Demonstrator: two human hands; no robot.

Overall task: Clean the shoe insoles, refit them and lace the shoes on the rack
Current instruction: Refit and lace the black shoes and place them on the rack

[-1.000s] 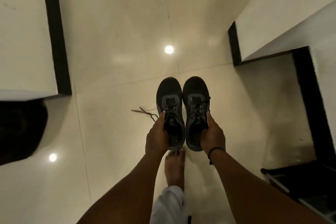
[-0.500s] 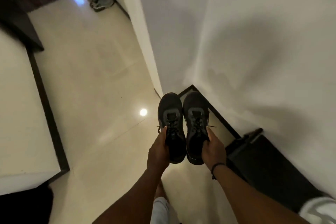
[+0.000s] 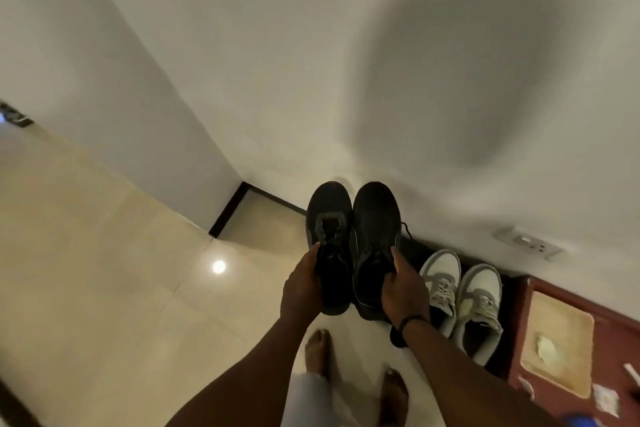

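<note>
I hold a pair of black laced sneakers side by side in the air, toes pointing away. My left hand [image 3: 302, 287] grips the left black shoe [image 3: 329, 218] at its collar. My right hand [image 3: 403, 291] grips the right black shoe [image 3: 375, 218] the same way; a lace end dangles off its right side. Just right of them lies the low black shoe rack [image 3: 412, 250] against the wall, mostly hidden by shoes. The insoles cannot be seen.
A pair of white and grey sneakers [image 3: 460, 291] sits on the rack to the right. Beyond them stands a dark red cabinet [image 3: 519, 322] with a beige mat [image 3: 557, 340] on top. A wall socket [image 3: 528, 241] is above. My bare feet [image 3: 318, 347] stand on glossy cream tiles.
The view has swung right from the open floor to the wall. The rack with the white sneakers and the red cabinet has come into view. Both hands still hold the black shoes.
</note>
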